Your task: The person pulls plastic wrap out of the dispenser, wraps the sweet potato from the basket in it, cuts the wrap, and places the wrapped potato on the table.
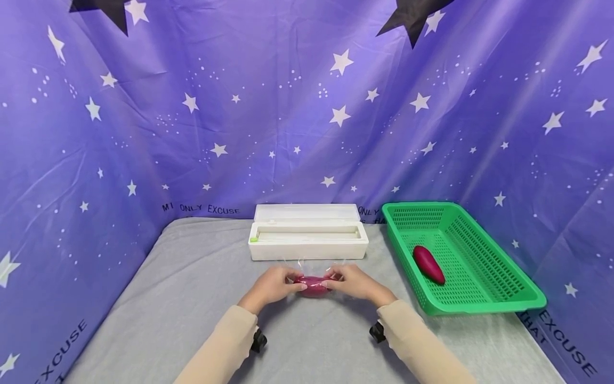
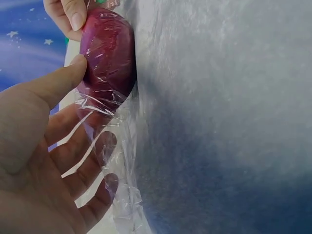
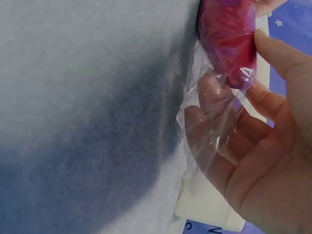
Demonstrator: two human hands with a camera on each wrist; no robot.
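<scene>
A purple-red sweet potato [image 1: 314, 287], wrapped in clear cling film, lies across the grey cloth between both hands. My left hand [image 1: 274, 285] grips its left end, thumb on the near side. The right hand [image 1: 355, 282] holds the other end in a mirrored way. Loose cling film [image 2: 127, 195] trails past the left end in the left wrist view, over the curled fingers. More film [image 3: 187, 117] spreads from the right end across the right hand's fingers. Part of the fingertips is hidden behind the sweet potato.
Just beyond the hands stands a white cling film box [image 1: 309, 250], its lid [image 1: 307, 212] raised. To the right, a green basket [image 1: 479, 308] holds a second sweet potato [image 1: 429, 264]. A purple star-patterned curtain [image 1: 273, 128] surrounds the cloth-covered table [image 1: 158, 298].
</scene>
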